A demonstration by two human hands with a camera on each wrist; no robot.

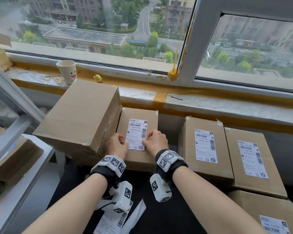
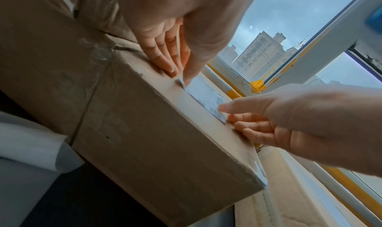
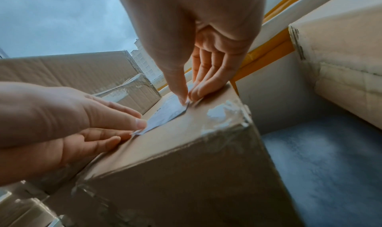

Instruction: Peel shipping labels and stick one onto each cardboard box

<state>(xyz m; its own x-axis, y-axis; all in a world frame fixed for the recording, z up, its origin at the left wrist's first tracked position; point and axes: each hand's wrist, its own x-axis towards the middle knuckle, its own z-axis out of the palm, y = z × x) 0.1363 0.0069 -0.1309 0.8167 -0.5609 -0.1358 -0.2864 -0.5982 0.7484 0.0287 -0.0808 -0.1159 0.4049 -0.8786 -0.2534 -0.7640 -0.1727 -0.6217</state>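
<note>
While both hands worked at the middle of the head view, I counted five boxes. The big box point(image 1: 78, 115) stood at left centre, bare of any label, touching the small box point(image 1: 139, 115) beside it. Three more lay to the right: one point(image 1: 208, 164) at centre right, one point(image 1: 254, 183) beyond it, and one point(image 1: 267, 210) cut off at the lower right corner. Each of those three carried one label.

The fourth label point(image 1: 137, 134) lay on top of the small box, its far end flat. The left hand point(image 1: 116, 146) pinched its lower left corner between thumb and fingers; in the left wrist view that corner stood slightly lifted off the cardboard. The right hand point(image 1: 156, 141) pinched the lower right corner, thumb on top, the other fingers curled against the box top.

At the bottom of the head view lay loose label sheets point(image 1: 112, 222); I could not count them. On the sill point(image 1: 210, 102), upper left, stood one cup point(image 1: 67, 71), a yellow toy point(image 1: 98, 78) near it, and scattered sticks point(image 1: 52, 78). What the cup held could not be seen.
</note>
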